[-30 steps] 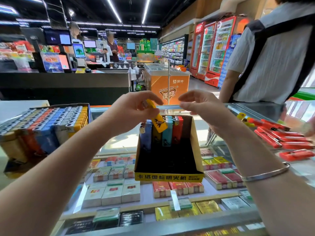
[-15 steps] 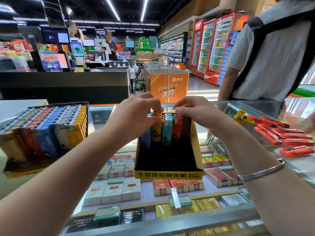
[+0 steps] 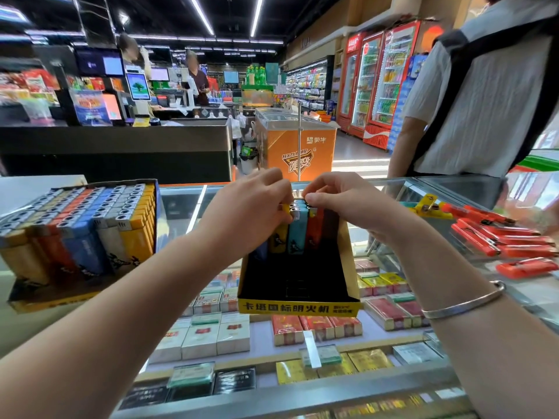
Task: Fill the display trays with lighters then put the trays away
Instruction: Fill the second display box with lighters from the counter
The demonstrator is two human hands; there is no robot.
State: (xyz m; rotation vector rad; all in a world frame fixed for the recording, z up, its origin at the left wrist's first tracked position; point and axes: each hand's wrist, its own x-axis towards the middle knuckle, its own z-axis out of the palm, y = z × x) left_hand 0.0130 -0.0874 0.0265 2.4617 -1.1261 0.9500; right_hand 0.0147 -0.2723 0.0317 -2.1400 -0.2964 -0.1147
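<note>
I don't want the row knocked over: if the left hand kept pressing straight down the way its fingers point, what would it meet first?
Probably the yellow lighter its fingers already curl over, at the back of the display tray. The left hand would push that lighter down toward the tray floor. Depth here is hard to judge.

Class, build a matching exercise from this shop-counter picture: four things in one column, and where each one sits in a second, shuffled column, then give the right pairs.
Things
1. full tray of lighters
2. loose red lighters
3. nearly empty display tray
4. cigarette packs

Places
A. under the glass, inside the case
B. on the countertop at the far right
C. on the counter at the left
D. in the middle, below both hands

Pairs: 1-C, 2-B, 3-D, 4-A
</note>
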